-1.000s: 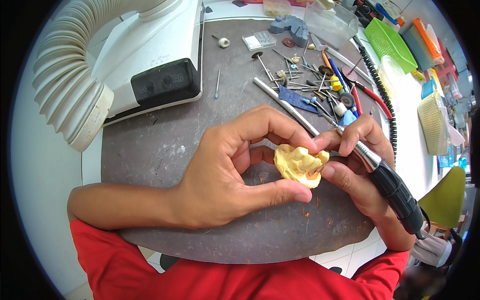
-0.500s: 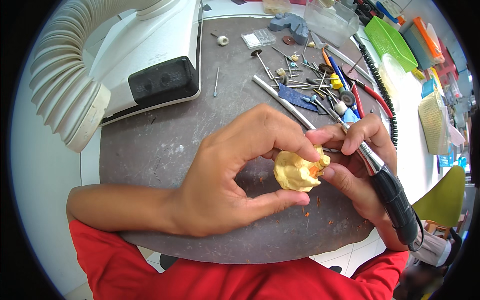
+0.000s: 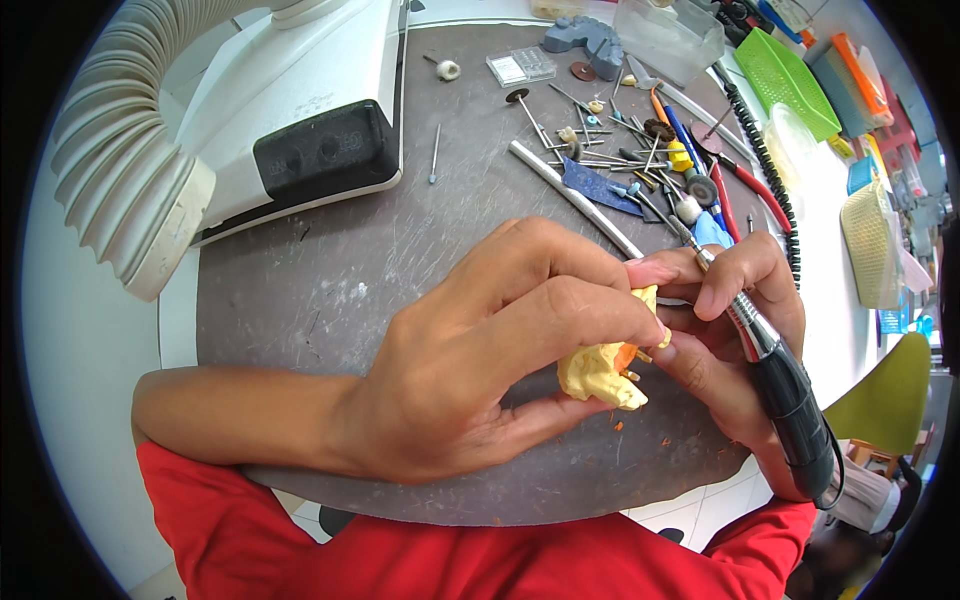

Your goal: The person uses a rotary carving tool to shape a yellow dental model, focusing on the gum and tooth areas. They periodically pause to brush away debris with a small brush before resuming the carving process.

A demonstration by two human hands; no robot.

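My left hand (image 3: 450, 370) curls around a small yellow plaster dental cast (image 3: 595, 378), thumb beneath and fingers over its top. An orange patch (image 3: 625, 357), perhaps wax, shows on the cast's right side, beside small yellow projections. My right hand (image 3: 722, 388) carries a black and silver rotary handpiece (image 3: 785, 400), slanting with its bur end up and away to the left. The right thumb and a fingertip also touch the cast's right edge. The bur does not meet the cast. My left fingers hide much of the cast.
Loose burs and polishing wheels (image 3: 657, 130), red-handled pliers (image 3: 745, 180) and a grey dental model (image 3: 583, 42) lie at the far right. A white rod (image 3: 570, 195) lies beyond my hands. A white machine (image 3: 300, 130) and ribbed hose (image 3: 120, 180) stand at left. Orange shavings dot the mat.
My left fingers have shifted over the cast, covering its top. The cast has turned and its left part sits slightly lower. The handpiece stays in my right hand, moved slightly right.
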